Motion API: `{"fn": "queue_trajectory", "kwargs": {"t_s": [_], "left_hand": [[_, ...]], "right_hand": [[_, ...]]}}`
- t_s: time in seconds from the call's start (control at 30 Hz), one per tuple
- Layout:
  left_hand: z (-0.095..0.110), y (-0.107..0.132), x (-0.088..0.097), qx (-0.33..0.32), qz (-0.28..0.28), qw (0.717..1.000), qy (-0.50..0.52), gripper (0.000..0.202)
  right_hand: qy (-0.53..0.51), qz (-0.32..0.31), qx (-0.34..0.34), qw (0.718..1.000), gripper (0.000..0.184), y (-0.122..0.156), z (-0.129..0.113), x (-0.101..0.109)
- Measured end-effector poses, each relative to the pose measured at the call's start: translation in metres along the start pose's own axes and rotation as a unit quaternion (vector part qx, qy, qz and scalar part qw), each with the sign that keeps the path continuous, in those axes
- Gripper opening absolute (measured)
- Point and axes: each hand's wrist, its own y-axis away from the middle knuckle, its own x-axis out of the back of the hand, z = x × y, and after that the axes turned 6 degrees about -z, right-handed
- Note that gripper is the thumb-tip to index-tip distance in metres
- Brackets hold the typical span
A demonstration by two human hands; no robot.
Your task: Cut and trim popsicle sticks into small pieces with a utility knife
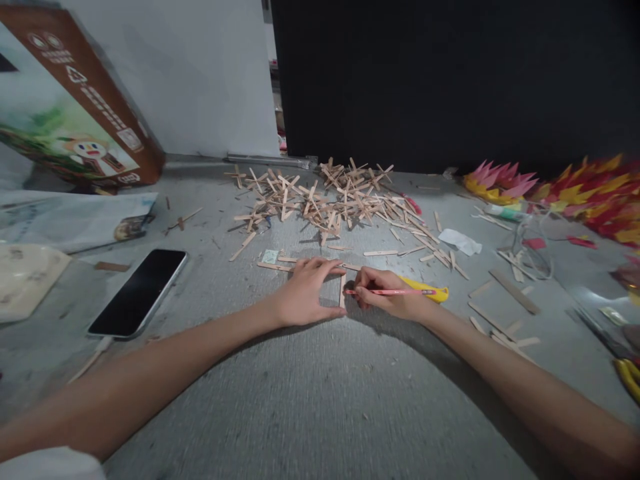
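A short wooden craft stick (343, 293) lies upright in the view on the grey table. My left hand (305, 291) steadies it, thumb at its near end and fingers at its far end. In my right hand (383, 293) is a pink pencil (400, 292), its tip at the stick's right edge. Just beyond my left fingers, more craft sticks (273, 267) lie in a row, beside a small pale green square (270, 256). A yellow-handled tool (435, 292), probably a utility knife, lies partly hidden behind my right hand.
A heap of crossed craft sticks (310, 200) spreads at the back. Left are a phone (140, 293) on a cable and a brown printed box (110, 120). Loose sticks (500, 327), a crumpled tissue (460, 241), scissors (627, 377) and folded paper pieces (585, 193) lie right.
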Motion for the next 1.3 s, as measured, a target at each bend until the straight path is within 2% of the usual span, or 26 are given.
{"fn": "queue_trajectory", "kwargs": {"t_s": [0.17, 0.33, 0.4, 0.53, 0.67, 0.77, 1.03, 1.3], "left_hand": [[-0.003, 0.000, 0.000, -0.025, 0.002, 0.999, -0.022, 0.073], [-0.004, 0.003, -0.002, -0.083, 0.018, 0.993, -0.079, 0.030], [-0.005, 0.004, -0.003, -0.090, 0.032, 0.991, -0.098, 0.029], [-0.007, 0.004, -0.005, -0.106, 0.054, 0.986, -0.112, 0.026], [-0.009, 0.003, -0.006, -0.096, 0.071, 0.988, -0.100, 0.024], [-0.009, 0.003, -0.006, -0.085, 0.063, 0.991, -0.086, 0.024], [-0.011, 0.004, -0.006, -0.104, 0.045, 0.991, -0.067, 0.024], [-0.011, 0.002, -0.005, -0.103, 0.040, 0.993, -0.053, 0.024]], "right_hand": [[-0.017, 0.009, 0.010, 1.000, 0.029, 0.001, 0.002, 0.001], [-0.084, 0.096, 0.050, 0.991, 0.027, 0.004, 0.005, -0.001], [-0.080, 0.109, 0.053, 0.989, 0.026, 0.007, 0.003, -0.002], [-0.007, 0.116, 0.035, 0.993, 0.029, 0.014, -0.006, -0.008], [0.030, 0.117, 0.053, 0.991, 0.026, 0.018, -0.010, -0.013], [0.064, 0.101, 0.049, 0.992, 0.022, 0.017, -0.005, -0.014], [0.088, 0.076, -0.013, 0.993, 0.021, 0.010, 0.005, -0.014], [0.106, 0.074, -0.012, 0.992, 0.012, 0.008, 0.004, -0.016]]}}
